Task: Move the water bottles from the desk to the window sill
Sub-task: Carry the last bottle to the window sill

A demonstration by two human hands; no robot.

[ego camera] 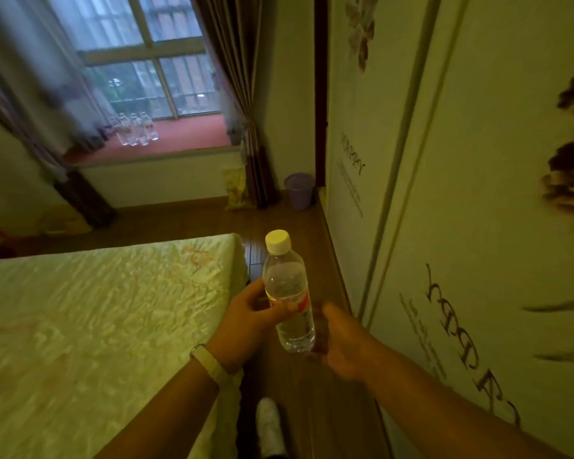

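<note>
Beside bed (pixel 96 309), water bottle (pixel 289 289) near upright, cap up, left hand (pixel 249 313) gripping it, right hand (pixel 343 341) grip unclear.

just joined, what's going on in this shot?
A person is between a bed with a pale yellow-green cover and a white wardrobe, carrying a clear plastic water bottle with a white cap. The left hand grips it at the red label. The right hand is by its base, grip unclear. A cluster of clear bottles already stands on the red window sill ahead.
</note>
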